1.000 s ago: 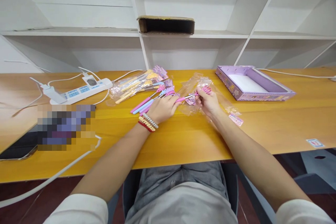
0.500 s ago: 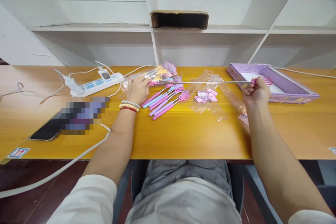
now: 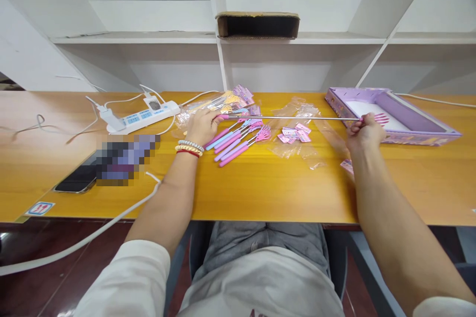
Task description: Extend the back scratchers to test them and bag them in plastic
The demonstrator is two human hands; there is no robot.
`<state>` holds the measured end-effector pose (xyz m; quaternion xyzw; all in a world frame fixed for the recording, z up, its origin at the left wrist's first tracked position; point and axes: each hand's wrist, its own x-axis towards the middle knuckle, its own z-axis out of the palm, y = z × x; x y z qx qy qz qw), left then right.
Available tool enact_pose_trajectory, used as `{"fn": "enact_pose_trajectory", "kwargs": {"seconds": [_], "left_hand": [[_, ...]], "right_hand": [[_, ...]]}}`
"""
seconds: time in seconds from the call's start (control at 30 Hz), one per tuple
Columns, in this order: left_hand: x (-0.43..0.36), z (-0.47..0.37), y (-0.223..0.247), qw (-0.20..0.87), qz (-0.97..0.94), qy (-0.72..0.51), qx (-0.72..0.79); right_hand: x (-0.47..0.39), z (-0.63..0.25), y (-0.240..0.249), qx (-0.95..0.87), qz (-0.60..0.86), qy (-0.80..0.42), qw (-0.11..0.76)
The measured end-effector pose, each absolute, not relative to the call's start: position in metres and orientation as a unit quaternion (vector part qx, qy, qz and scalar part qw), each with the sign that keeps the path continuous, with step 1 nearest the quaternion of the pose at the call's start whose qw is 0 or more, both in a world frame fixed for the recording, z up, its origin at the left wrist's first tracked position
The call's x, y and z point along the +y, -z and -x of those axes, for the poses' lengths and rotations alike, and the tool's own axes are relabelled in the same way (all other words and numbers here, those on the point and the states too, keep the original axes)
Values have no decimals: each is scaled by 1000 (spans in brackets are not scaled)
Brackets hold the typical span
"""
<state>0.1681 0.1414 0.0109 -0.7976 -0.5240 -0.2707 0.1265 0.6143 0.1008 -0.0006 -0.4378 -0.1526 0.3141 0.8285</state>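
Note:
A long thin metal rod (image 3: 290,118) is stretched level between my two hands. My left hand (image 3: 204,126) is closed on its pink handle end. At the other end my right hand (image 3: 366,131) grips the rod by the base of a small pink claw-shaped head, whose prongs stick out to the right. Below the rod, beside my left hand, several pink, blue and purple back scratchers (image 3: 241,143) lie in a slanted row. Small pink cards (image 3: 295,133) rest on clear plastic bags (image 3: 297,109) between my hands.
A purple open box (image 3: 420,137) stands behind my right hand. Packaged yellow-headed scratchers (image 3: 223,101) lie behind my left hand. To the left are a power strip (image 3: 148,116) with cables and a phone (image 3: 78,173). A cardboard box (image 3: 258,26) sits on the white shelf.
The view has shifted slightly. Both hands still hold the rod stretched, and the pink prongs show more plainly beyond my right hand.

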Motion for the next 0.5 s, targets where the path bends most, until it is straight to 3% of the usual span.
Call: {"fn": "enact_pose_trajectory", "kwargs": {"seconds": [0.1,0.33,0.5], "left_hand": [[133,-181,-17,116,816,252,-508],[99,-246,-20,90,855,222,-459],[81,-273,-15,39,890,192,-412]], "right_hand": [[98,-591,-3,-137,418,-371,818],[87,-511,-8,-321,352,-451,755],[77,-481,6,-447,342,-505,654]]}}
